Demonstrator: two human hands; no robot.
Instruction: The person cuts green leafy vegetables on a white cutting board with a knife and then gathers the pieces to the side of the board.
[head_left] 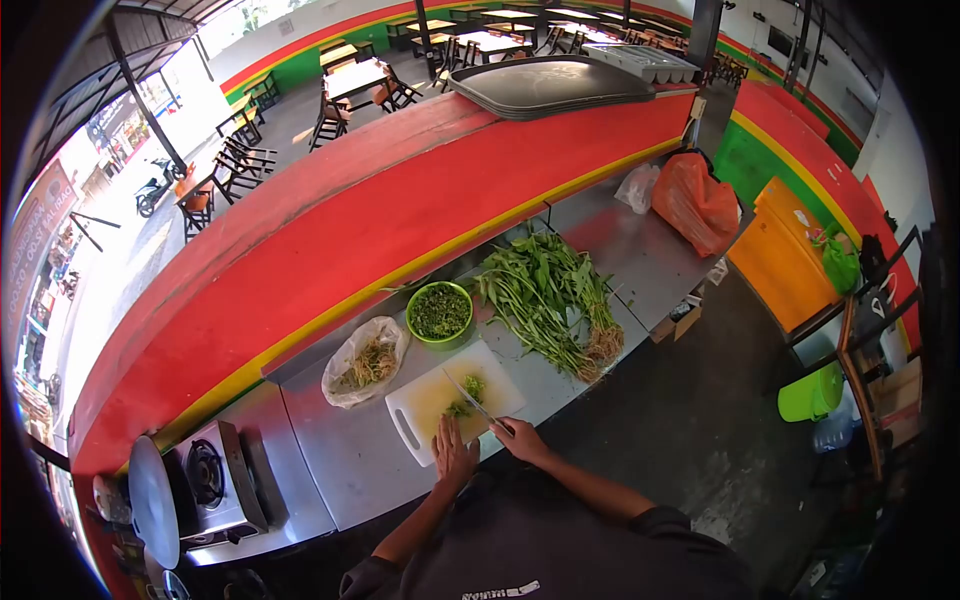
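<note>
A white cutting board with a handle slot lies on the steel counter, and chopped greens are on it. My right hand is closed round the handle of a knife, whose blade slants across the board between two small heaps of greens. At the board's near edge, my left hand rests with fingers stretched out, fingertips beside the nearer heap. Behind the board stands a green bowl full of chopped greens. A large bunch of leafy greens with roots on lies to the right.
Left of the board sits a clear plastic bag holding root ends. Farther left is a gas stove beside a large round pan. An orange plastic bag sits at the counter's right end. A red wall runs behind the counter.
</note>
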